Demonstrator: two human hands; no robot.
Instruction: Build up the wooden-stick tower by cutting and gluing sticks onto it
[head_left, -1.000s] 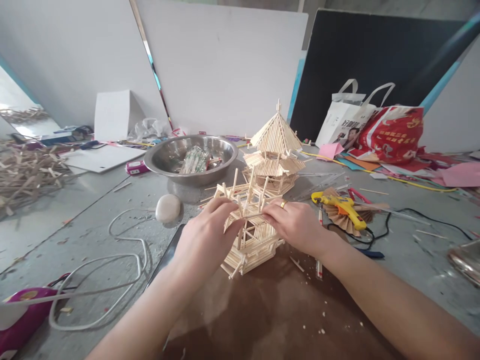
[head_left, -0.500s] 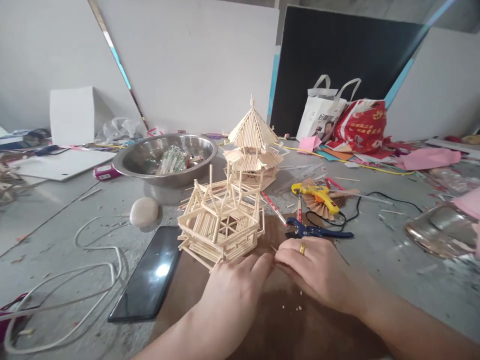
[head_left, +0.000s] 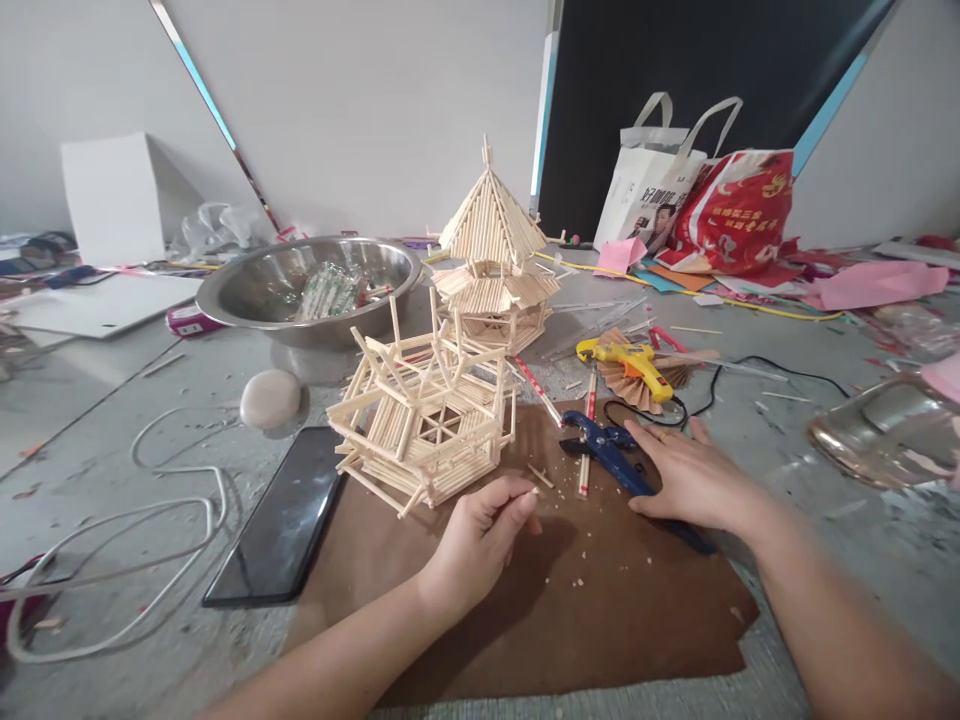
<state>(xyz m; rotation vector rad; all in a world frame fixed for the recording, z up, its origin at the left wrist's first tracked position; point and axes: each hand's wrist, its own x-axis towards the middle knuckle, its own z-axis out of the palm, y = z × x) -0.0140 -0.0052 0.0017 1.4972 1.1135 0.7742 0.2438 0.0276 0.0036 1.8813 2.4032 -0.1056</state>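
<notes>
My left hand [head_left: 484, 530] is closed in a pinch beside the near stick model. A pale tip of a small wooden stick [head_left: 535, 491] shows at its thumb and forefinger; the rest is hidden. My right hand [head_left: 686, 475] has its fingers spread over the handles of a blue hand cutter [head_left: 615, 455], thumb on one side and fingers on the other. The open-topped hexagonal model [head_left: 450, 465] of pale sticks stands just beyond my left hand. Behind it rises a finished-looking pagoda [head_left: 491, 220] with a pointed roof. Brown sheet [head_left: 600, 640] lies under both hands, with stick crumbs on it.
A dark phone [head_left: 277, 520] and white cable [head_left: 217, 530] lie on the left, near a rounded white case [head_left: 270, 400]. Behind them is a steel basin [head_left: 240, 310]. A yellow glue gun [head_left: 630, 365] lies beyond the cutter. A clear container [head_left: 862, 440] is at right.
My hands, earlier close together, have moved apart. The right one has gone right to the cutter, which now lies at a steeper angle and nearer. My left hand stays pinched.
</notes>
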